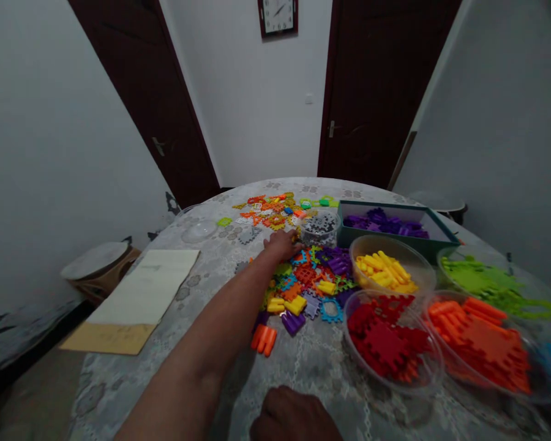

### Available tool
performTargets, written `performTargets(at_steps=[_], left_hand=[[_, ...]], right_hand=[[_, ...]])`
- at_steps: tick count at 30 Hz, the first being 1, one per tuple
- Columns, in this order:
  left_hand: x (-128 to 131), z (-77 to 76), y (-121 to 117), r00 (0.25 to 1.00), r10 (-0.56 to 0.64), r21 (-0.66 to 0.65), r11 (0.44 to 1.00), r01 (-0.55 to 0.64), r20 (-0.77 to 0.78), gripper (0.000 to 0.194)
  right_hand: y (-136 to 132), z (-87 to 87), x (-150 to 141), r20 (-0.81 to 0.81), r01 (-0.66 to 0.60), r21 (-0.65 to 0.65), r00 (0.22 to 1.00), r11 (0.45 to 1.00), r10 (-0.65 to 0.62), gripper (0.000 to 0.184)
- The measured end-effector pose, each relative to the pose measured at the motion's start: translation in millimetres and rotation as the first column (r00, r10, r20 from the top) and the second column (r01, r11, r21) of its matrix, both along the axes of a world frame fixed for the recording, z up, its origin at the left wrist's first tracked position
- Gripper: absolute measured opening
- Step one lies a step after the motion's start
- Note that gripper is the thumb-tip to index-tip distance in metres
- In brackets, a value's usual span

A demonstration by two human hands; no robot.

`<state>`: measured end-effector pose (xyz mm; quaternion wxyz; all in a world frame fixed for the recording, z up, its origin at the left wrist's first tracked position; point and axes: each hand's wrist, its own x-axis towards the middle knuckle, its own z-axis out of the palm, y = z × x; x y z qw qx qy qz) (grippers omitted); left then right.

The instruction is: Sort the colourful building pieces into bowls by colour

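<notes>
My left hand (283, 245) reaches out over the far side of a mixed pile of plastic building pieces (305, 274), beside a clear tub of grey pieces (320, 225). Its fingers bend down with a bit of yellow by the tips; what they grip, if anything, I cannot make out. My right hand (296, 416) rests curled at the table's near edge, its inside hidden. Between the two hands lie orange rods (264, 340), purple rods (292, 322) and yellow pieces (296, 305).
Clear tubs hold yellow rods (383, 271), red pieces (386, 340), orange pieces (487, 337) and green pieces (482, 275). A dark green box (395, 240) contains purple pieces. More loose pieces (270, 211) lie farther back. Paper (142, 288) and a clear lid (199, 231) lie left.
</notes>
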<state>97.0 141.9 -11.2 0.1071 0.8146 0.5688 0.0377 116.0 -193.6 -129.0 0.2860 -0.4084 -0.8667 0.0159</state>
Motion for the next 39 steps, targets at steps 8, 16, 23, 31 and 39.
performTargets(at_steps=[8, 16, 23, 31, 39], left_hand=[[-37, 7.6, -49, 0.995, -0.097, -0.001, 0.995, 0.097, -0.027, 0.058], [-73, 17.3, -100, 0.982, -0.189, 0.005, 0.982, 0.189, -0.003, 0.05], [-95, 24.6, -147, 0.956, -0.294, 0.037, 0.955, 0.294, -0.017, 0.038], [-122, 32.3, -124, 0.952, -0.219, 0.199, 0.964, 0.177, 0.213, 0.037], [-115, 29.2, 12, 0.986, 0.166, 0.16, 0.974, -0.162, -0.01, 0.072]], right_hand=[[1, 16.4, 6, -0.019, -0.035, 0.018, 0.999, 0.999, 0.036, 0.019], [0, 46.0, 11, 0.073, -0.067, -0.152, 0.994, 0.986, 0.078, 0.016], [-4, 56.5, 14, 0.039, -0.088, -0.215, 0.994, 0.973, 0.099, 0.013], [-2, 58.0, 15, 0.028, -0.09, -0.181, 0.995, 0.979, 0.097, 0.011], [2, 18.7, 9, -0.019, -0.059, -0.015, 0.998, 0.998, 0.059, 0.018]])
